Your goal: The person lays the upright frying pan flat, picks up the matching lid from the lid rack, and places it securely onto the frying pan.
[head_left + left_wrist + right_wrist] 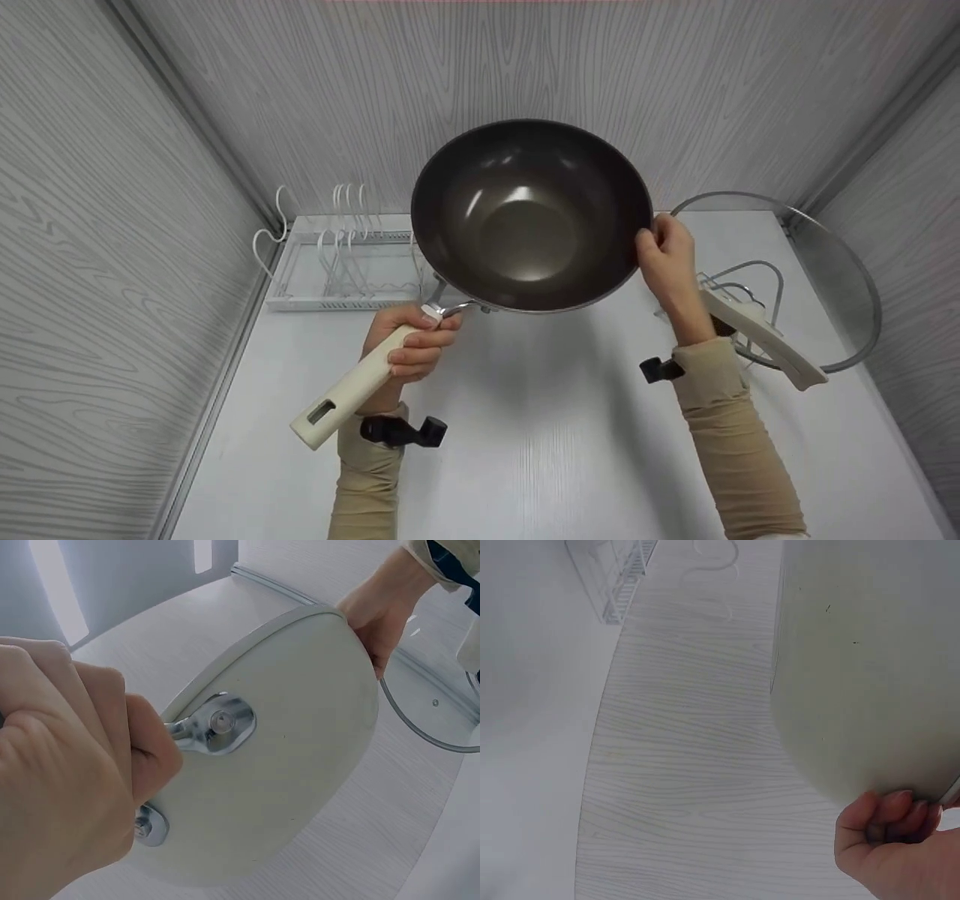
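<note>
A wok [529, 225] with a dark inside and a cream outer wall is held up above the table, its inside tilted toward me. My left hand [409, 345] grips the cream handle [352, 390] close to its metal joint. On the opposite side, my right hand [667, 255] pinches the rim, thumb inside and fingers curled against the outer wall. The left wrist view shows the wok's pale outside [277, 742] with two metal handle brackets. In the right wrist view the curled fingers [885, 821] press the pale outside near its edge.
A white wire rack [345, 270] with upright loops stands at the back left of the table [525, 450]. At the right, a glass lid [840, 277] with a cream handle [765, 341] leans on a wire stand [776, 289]. Wood-grain panels [360, 90] enclose the back and sides.
</note>
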Demonstrator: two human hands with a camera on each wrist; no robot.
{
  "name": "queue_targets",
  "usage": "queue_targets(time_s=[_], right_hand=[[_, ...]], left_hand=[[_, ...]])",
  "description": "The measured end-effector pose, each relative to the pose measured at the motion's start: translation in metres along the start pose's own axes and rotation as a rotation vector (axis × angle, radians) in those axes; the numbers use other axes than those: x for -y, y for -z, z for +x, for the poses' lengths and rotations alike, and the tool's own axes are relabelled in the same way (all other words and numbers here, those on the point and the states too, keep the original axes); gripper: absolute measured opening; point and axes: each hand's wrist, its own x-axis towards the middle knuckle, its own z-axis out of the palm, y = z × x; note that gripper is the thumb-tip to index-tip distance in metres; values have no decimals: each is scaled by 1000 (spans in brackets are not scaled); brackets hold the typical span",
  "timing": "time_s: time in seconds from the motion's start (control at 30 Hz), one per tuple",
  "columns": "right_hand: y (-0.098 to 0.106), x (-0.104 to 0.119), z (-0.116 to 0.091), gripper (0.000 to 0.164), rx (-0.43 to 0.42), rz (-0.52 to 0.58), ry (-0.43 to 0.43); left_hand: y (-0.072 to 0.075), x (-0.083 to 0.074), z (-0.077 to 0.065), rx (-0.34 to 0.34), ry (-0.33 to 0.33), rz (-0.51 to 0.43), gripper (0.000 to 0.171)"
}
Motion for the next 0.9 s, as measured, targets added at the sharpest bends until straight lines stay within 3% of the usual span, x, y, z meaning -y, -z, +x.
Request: queue_targets(time_s=[0.13,0.3,0.53,0.77,0.9], right_hand=[[0,-1,-19,26,-78,49,-37],[-1,-1,-40,28,-151,57,-43],[5,28,-68,27,-176,35,-65],[5,-23,-89,25,-218,-9,-134],[6,-30,-102,25,-231,-1,-153]], left_hand=[[5,-4,-5,2,44,60,17],[12,-7,-10,-1,91,65,21],[20,-4,-13,-22,137,60,16],[31,5,-13,-29,195,34,14],[37,11,-15,-39,208,32,15]])
